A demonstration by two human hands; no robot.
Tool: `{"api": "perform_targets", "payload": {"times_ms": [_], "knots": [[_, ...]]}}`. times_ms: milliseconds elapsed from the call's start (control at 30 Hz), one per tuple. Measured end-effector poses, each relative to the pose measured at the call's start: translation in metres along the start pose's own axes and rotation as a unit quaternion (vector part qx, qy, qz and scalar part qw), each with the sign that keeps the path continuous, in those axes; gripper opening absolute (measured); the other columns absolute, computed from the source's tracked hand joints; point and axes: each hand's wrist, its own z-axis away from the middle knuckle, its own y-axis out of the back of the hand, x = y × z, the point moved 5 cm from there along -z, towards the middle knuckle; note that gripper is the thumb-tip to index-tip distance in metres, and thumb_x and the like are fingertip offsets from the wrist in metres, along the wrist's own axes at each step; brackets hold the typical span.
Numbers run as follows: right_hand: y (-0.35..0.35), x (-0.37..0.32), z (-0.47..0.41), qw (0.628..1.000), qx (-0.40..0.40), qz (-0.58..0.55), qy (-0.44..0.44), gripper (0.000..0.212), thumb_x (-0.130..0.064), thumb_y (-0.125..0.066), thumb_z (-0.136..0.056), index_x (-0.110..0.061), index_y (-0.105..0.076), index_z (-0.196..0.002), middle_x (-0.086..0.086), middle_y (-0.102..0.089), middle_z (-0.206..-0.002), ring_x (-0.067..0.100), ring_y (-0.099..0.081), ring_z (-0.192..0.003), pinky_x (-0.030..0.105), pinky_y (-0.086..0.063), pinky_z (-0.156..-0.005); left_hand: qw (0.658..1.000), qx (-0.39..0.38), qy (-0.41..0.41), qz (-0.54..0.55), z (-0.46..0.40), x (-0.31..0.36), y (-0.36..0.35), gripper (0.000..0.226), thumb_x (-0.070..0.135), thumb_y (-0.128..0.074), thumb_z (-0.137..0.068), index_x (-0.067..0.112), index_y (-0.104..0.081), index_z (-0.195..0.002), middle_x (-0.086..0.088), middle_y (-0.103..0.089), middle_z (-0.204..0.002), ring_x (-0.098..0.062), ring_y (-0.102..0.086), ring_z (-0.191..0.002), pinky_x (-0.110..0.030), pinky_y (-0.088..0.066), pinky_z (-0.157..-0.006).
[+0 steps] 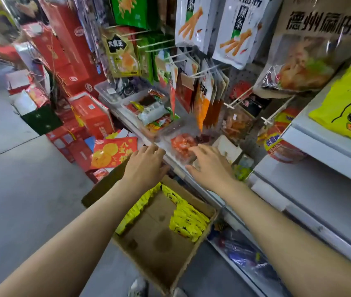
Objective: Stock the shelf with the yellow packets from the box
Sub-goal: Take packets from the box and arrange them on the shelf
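Both arms reach out over the cardboard box on the floor, and the yellow packets lie inside it along its far and left walls. Beyond the box, the left hand hovers at the shelf edge, fingers loose and apart, holding nothing. The right hand spreads flat beside a clear tray of red snacks, grip apart too.

Below the left hand and right hand: brown cardboard box holding yellow packets printed with black duck outlines. Left of the left hand: red cartons. Right of the right hand: white shelf; above it, yellow bag with black-outlined, orange-billed duck.
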Motion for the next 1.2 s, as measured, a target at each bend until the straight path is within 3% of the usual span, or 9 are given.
{"api": "perform_targets", "payload": {"times_ms": [267,433,533,633,800,933,1067,1200], "knots": [[-0.152,0.045,0.007,0.985,-0.136,-0.044,-0.094,0.053,-0.047,-0.059,-0.092,-0.024,-0.046,-0.137,0.005,-0.051,-0.134,0.028,-0.042,-0.129,0.042,-0.045,-0.098,0.990,-0.128,-0.051,0.039,-0.021,-0.004,-0.139,0.046,0.047,-0.054,-0.089,0.020,-0.053,-0.126,-0.005,-0.057,-0.123,-0.030,-0.050,-0.119,-0.041,-0.046,-0.090],[-0.257,0.064,0.026,0.952,-0.238,-0.090,-0.170,0.053,-0.030,-0.067,-0.090,-0.011,-0.050,-0.136,0.015,-0.052,-0.136,0.032,-0.045,-0.130,0.033,-0.035,-0.102,0.963,-0.241,-0.075,0.091,-0.011,-0.008,-0.250,0.049,0.042,-0.059,-0.089,0.022,-0.051,-0.133,-0.007,-0.054,-0.133,-0.031,-0.048,-0.124,-0.043,-0.044,-0.099],[-0.307,0.072,0.034,0.931,-0.273,-0.099,-0.219,0.053,-0.028,-0.070,-0.087,-0.010,-0.053,-0.134,0.019,-0.054,-0.131,0.034,-0.050,-0.125,0.034,-0.039,-0.099,0.938,-0.305,-0.084,0.141,0.004,-0.007,-0.313,0.050,0.040,-0.063,-0.088,0.024,-0.051,-0.134,-0.007,-0.053,-0.134,-0.032,-0.050,-0.122,-0.042,-0.045,-0.097],[-0.341,0.075,0.034,0.922,-0.280,-0.111,-0.243,0.048,-0.023,-0.070,-0.087,-0.006,-0.054,-0.129,0.020,-0.054,-0.131,0.033,-0.050,-0.124,0.032,-0.036,-0.096,0.916,-0.337,-0.092,0.195,0.015,-0.007,-0.362,0.051,0.037,-0.068,-0.086,0.023,-0.053,-0.133,-0.008,-0.052,-0.133,-0.031,-0.049,-0.123,-0.042,-0.045,-0.098],[-0.367,0.082,0.022,0.930,-0.242,-0.076,-0.264,0.043,-0.037,-0.066,-0.089,-0.021,-0.054,-0.127,0.008,-0.053,-0.134,0.032,-0.053,-0.122,0.039,-0.047,-0.093,0.897,-0.341,-0.100,0.264,0.021,-0.009,-0.417,0.065,0.035,-0.078,-0.075,0.022,-0.052,-0.134,-0.012,-0.052,-0.132,-0.035,-0.052,-0.120,-0.046,-0.045,-0.098],[-0.381,0.086,0.022,0.924,-0.241,-0.072,-0.286,0.040,-0.035,-0.062,-0.093,-0.019,-0.051,-0.128,0.009,-0.053,-0.134,0.032,-0.052,-0.123,0.039,-0.044,-0.093,0.885,-0.357,-0.058,0.292,0.032,-0.013,-0.439,0.073,0.036,-0.080,-0.072,0.027,-0.045,-0.136,-0.010,-0.056,-0.128,-0.035,-0.059,-0.109,-0.045,-0.051,-0.085],[-0.392,0.092,0.021,0.911,-0.239,-0.085,-0.326,0.041,-0.037,-0.065,-0.091,-0.019,-0.053,-0.126,0.008,-0.059,-0.129,0.031,-0.053,-0.121,0.038,-0.045,-0.092,0.865,-0.392,-0.039,0.312,0.043,-0.009,-0.454,0.076,0.032,-0.085,-0.068,0.022,-0.049,-0.134,-0.013,-0.058,-0.130,-0.034,-0.054,-0.120,-0.039,-0.047,-0.090],[-0.397,0.093,0.016,0.916,-0.232,-0.062,-0.322,0.041,-0.042,-0.069,-0.086,-0.021,-0.064,-0.121,0.010,-0.058,-0.128,0.032,-0.051,-0.122,0.038,-0.043,-0.097,0.854,-0.405,-0.033,0.325,0.048,-0.004,-0.465,0.069,0.030,-0.086,-0.067,0.023,-0.057,-0.128,-0.010,-0.063,-0.123,-0.032,-0.059,-0.114,-0.041,-0.049,-0.088]]}}
